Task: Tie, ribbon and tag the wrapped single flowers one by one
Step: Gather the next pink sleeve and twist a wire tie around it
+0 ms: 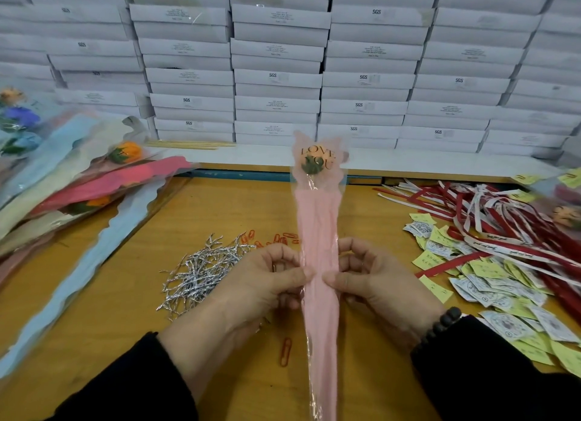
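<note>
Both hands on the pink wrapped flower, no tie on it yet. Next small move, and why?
Probably the left hand lets go and picks one silver twist tie from the pile just beside it, while the right hand keeps pinching the pink wrapped flower. The wrap shows no tie yet.

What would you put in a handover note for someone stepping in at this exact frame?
Left hand and right hand both pinch the pink wrapped flower at mid-sleeve, holding it upright over the table.
Silver twist ties lie in a heap to the left of the hands; ribbons and tags are to the right; more wrapped flowers are stacked at far left.
Done: this flower is picked up, sleeve gathered.
Left: no tie, ribbon or tag shows on it yet; then the rest of the stack.
</note>
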Tool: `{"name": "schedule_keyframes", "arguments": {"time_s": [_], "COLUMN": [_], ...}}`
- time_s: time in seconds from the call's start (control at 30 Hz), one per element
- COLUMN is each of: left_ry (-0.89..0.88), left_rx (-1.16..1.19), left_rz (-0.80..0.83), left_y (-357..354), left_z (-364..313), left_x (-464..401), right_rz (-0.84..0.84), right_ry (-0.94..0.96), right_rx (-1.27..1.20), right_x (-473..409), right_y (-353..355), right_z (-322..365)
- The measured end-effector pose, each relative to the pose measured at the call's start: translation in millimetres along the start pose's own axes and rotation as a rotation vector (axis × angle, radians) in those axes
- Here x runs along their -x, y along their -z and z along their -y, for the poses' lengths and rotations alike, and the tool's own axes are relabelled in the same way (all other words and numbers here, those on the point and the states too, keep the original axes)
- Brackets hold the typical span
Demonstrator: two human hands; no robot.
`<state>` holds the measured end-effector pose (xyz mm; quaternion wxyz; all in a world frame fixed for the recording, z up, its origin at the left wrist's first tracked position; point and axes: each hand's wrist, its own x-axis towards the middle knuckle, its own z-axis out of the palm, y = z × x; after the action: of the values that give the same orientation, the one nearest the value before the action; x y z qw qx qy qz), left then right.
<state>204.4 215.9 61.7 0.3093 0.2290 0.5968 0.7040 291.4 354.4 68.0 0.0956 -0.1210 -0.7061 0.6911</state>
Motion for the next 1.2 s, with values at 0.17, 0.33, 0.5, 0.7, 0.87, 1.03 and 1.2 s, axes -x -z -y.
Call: {"name": "schedule_keyframes", "arguments": {"time_s": [0.17,0.33,0.5,0.7,0.87,1.03,1.2], "left_ry": [-0.042,-0.058,-0.081,-0.033,0.027,0.056,0.065], "left_rx": [0.013,-0.012,-0.065,-0.071,-0.021,0.016,-0.022], "left_rz": [-0.034,-0.063,-0.065,-0.033,-0.034,-0.015,-0.017], "left_y": [-0.1,1.7,0.8,2.2,5.6,2.3,0.0], "left_z": [-0.3,-2.4,-1.1,-1.2,-3.2,-2.1,-1.2], "left_x": [0.4,0.1,-0.6,0.4,1.5,2.1,1.8], "right_rz": [-0.014,-0.004,0.008,-0.033,-0.028,-0.038,-0.025], "right_ry": [-0.037,-0.082,-0.109,-0.104,-0.071,-0.026,-0.018], "right_rx": [-0.080,-0.162,-0.118,-0.100,-0.076,-0.029,0.005], "right_x": [-1.5,-1.1,-0.2,-1.5,-0.5,0.1,1.3], "right_y": [1.4,1.5,-1.9,1.1,0.8,-2.3,-4.4], "right_z": [0.5,1.1,-3.5,-4.3,-5.3,-4.9,-5.0]}}
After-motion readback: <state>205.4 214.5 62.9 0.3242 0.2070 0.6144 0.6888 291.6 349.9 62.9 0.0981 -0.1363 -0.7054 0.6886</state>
